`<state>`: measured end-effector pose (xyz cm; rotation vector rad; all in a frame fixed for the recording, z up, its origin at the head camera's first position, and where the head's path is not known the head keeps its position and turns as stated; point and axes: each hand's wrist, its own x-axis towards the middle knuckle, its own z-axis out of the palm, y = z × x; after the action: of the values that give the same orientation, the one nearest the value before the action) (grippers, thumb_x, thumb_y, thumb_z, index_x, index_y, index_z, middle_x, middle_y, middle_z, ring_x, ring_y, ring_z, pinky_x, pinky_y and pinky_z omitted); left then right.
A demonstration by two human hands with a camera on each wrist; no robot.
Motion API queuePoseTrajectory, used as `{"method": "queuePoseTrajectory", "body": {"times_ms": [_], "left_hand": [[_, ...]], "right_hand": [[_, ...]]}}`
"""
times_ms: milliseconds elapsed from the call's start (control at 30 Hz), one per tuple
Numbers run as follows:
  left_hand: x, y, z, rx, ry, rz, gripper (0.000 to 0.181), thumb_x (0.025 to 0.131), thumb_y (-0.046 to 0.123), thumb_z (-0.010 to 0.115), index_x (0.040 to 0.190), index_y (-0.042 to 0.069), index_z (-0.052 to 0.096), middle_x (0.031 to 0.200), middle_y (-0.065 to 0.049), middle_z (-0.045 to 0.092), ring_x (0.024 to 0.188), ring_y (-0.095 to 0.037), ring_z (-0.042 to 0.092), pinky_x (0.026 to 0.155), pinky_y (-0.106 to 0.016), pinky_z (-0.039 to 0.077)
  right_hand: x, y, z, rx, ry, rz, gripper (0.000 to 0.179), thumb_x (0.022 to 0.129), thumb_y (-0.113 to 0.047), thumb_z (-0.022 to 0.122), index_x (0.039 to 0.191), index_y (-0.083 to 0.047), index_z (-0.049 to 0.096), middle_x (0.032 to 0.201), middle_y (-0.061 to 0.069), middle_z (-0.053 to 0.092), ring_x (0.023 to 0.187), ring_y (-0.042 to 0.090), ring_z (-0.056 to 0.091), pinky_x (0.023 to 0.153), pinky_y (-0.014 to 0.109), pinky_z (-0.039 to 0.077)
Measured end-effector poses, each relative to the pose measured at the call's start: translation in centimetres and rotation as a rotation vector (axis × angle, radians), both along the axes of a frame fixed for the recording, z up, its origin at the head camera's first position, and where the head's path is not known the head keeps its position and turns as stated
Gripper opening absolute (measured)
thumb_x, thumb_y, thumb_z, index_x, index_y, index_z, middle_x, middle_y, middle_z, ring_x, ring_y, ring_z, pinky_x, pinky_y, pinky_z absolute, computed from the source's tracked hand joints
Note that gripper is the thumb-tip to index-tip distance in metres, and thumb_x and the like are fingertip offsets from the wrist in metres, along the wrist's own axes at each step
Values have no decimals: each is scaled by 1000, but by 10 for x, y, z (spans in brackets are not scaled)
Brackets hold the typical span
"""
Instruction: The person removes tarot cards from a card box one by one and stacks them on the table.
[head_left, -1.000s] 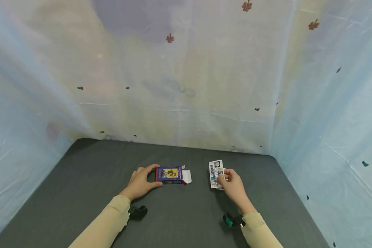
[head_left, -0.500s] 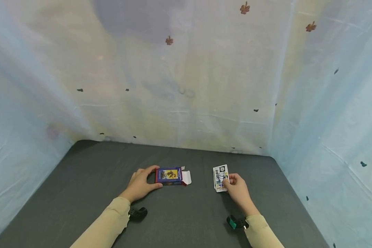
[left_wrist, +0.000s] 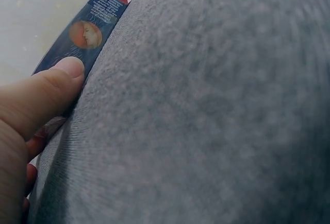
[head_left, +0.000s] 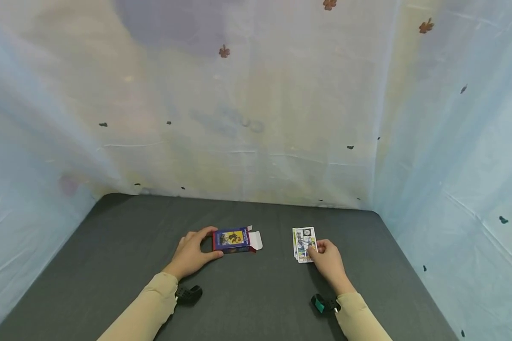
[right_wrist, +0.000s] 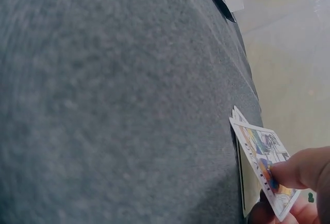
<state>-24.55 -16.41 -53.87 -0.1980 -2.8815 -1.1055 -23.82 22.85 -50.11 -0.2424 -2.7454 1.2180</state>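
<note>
A blue and red card box (head_left: pixel 231 238) with a yellow picture lies on the dark table, its white end flap (head_left: pixel 256 240) folded out to the right. My left hand (head_left: pixel 189 255) holds its left end between thumb and fingers. The left wrist view shows the thumb pressed on the box's narrow side (left_wrist: pixel 85 34). To the right of the box, my right hand (head_left: pixel 329 263) pinches a few slightly fanned tarot-like cards (head_left: pixel 303 240), printed side up. In the right wrist view the thumb lies on the top card (right_wrist: pixel 260 147), with fingers underneath. Their exact number is hidden.
Dark grey cloth covers the table (head_left: pixel 256 298). A pale sheet (head_left: pixel 256 118) with leaf-like marks hangs behind the table and at both sides. Black wristbands sit on the left wrist (head_left: pixel 189 294) and the right wrist (head_left: pixel 324 304).
My right hand has shifted slightly right and toward me with the cards, which now lie more evenly fanned. My left hand and the box have stayed nearly in place.
</note>
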Motion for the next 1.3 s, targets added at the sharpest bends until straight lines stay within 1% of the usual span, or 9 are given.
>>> {"method": "queuePoseTrajectory", "body": {"times_ms": [167,367,433,633,900,1133,1300], "left_hand": [[2,-6,-1,-1,18,0,76,74,62,74,140,37,47,133,-5,50,117,-32,42,89,-58,36],[4,-16,-2,4,26,2,76,74,64,73,140,38,46,131,-1,51,118,-31,42,92,-58,34],[5,-19,-2,-1,31,2,76,74,64,73,140,37,46,131,-2,52,118,-32,42,92,-59,34],[6,-26,-1,-9,15,9,78,74,64,74,141,36,45,131,-3,51,119,-33,41,92,-59,34],[4,-31,-4,-22,12,13,79,72,67,72,141,37,45,132,-1,51,119,-31,41,90,-59,35],[5,-30,-3,-17,18,9,78,73,66,72,140,37,45,131,0,52,119,-30,42,93,-58,34],[5,-30,-2,-20,20,8,81,72,70,70,141,36,45,131,-2,51,118,-31,42,91,-58,35]], "right_hand": [[2,-6,0,-7,0,-4,23,87,-14,67,101,4,60,76,6,57,63,15,50,52,26,39],[2,-15,-3,-5,18,-13,19,86,-13,68,97,2,61,74,5,57,61,14,50,52,25,39],[2,-18,-4,-6,18,-12,19,85,-13,68,96,2,61,74,5,57,61,14,50,53,26,39],[2,-24,-5,-9,6,-12,20,84,-13,67,96,2,61,72,5,56,61,14,49,53,25,38],[0,-28,-4,-25,-13,-7,22,85,-12,66,98,4,60,73,5,56,62,14,49,53,26,38],[1,-28,-5,-30,-24,-13,25,85,-12,66,102,5,59,74,7,56,62,15,49,54,28,39],[0,-29,-5,-26,-28,-19,26,85,-13,66,103,4,59,75,7,56,62,16,50,54,28,39]]}}
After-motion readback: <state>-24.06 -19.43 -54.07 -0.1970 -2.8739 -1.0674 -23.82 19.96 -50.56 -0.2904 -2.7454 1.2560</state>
